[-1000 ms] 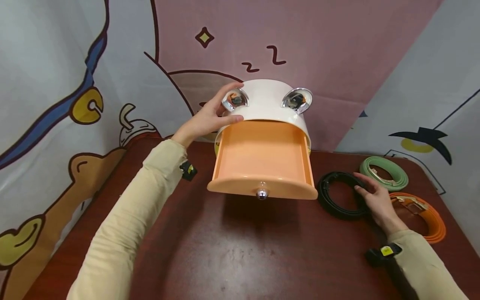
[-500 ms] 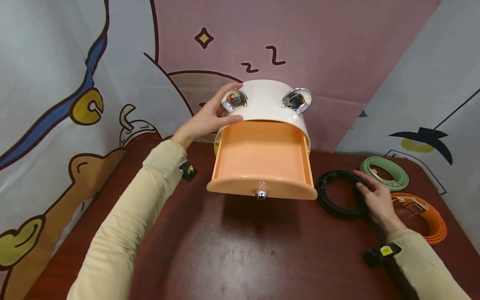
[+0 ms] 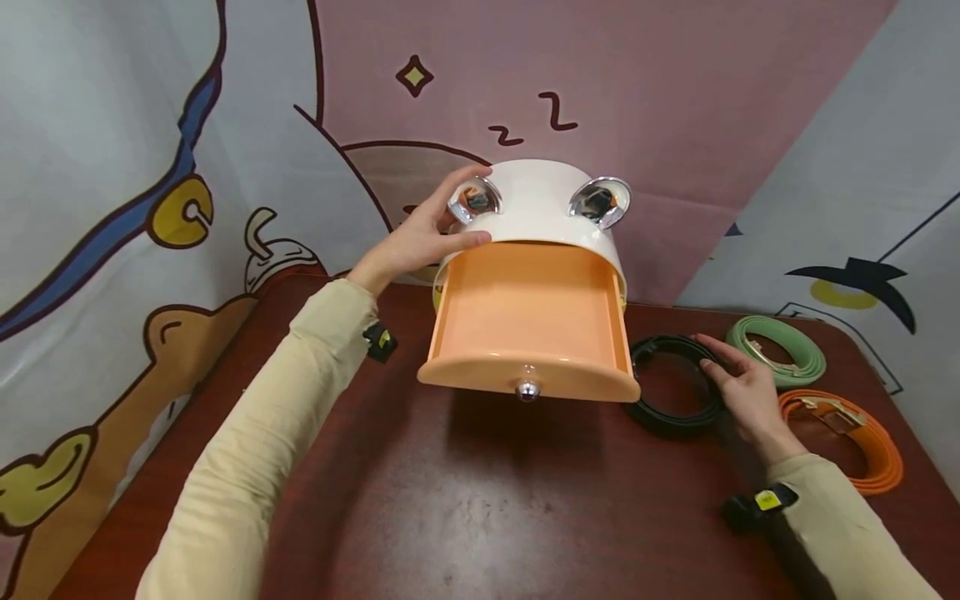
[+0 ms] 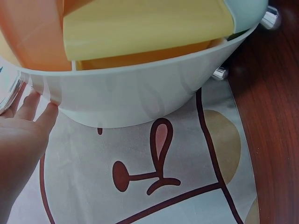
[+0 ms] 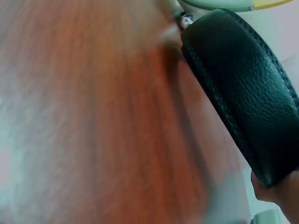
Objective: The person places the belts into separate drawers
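Observation:
A white storage box (image 3: 534,196) with two shiny chrome eyes stands at the back of the table. Its orange drawer (image 3: 528,312), with a round chrome knob (image 3: 527,390), is pulled out and holds nothing. My left hand (image 3: 423,233) grips the box's left side around the eye, thumb at the front; in the left wrist view its fingertips (image 4: 52,109) touch the white wall. A coiled black belt (image 3: 666,423) is pinched at its right side by my right hand (image 3: 746,396). The right wrist view shows the belt's leather (image 5: 240,88) close up, raised over the table.
To the right lie a coiled green belt (image 3: 798,350) and a coiled orange belt (image 3: 873,446), both with gold-coloured buckles. The dark red wooden table (image 3: 480,517) meets a cartoon-printed cloth (image 3: 675,100) behind the box.
My right hand and the black belt have shifted slightly left, towards the drawer. The left hand keeps its place on the box. The head view has turned slightly.

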`<control>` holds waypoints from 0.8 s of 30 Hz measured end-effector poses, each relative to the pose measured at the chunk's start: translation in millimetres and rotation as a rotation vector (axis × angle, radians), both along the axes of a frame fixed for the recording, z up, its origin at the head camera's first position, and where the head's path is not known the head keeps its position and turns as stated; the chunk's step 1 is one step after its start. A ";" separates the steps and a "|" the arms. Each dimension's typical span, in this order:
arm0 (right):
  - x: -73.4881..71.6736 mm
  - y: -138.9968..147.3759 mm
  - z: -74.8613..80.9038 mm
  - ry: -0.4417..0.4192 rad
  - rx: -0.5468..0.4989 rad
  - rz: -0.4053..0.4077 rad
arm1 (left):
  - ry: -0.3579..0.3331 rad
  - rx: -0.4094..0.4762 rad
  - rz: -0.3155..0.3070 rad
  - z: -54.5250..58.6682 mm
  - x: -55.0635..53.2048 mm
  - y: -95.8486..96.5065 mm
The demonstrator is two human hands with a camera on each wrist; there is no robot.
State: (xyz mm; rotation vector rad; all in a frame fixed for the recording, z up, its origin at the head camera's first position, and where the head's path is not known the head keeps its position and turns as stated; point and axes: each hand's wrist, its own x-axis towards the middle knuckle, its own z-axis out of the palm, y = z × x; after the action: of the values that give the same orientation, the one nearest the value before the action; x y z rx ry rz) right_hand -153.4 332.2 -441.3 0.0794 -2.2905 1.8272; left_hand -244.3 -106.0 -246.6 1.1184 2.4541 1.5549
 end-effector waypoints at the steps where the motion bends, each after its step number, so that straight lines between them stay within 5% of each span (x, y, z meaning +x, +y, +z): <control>1: -0.3 -0.9 2.2 0.002 0.005 0.001 | -0.007 0.000 0.004 -0.1 0.1 -0.1; 9: -2.0 -6.3 23.6 0.010 -0.212 0.048 | -0.023 0.007 0.009 -0.7 -0.2 -1.9; 24: 9.1 -13.9 74.3 -0.006 -0.433 0.026 | -0.026 0.028 -0.020 -2.3 -1.6 1.4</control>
State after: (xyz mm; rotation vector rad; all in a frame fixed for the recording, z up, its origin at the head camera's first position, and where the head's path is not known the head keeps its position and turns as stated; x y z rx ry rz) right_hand -144.3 318.3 -366.9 0.0345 -1.8519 2.2901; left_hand -245.9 -104.6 -248.9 1.1162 2.4040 1.5929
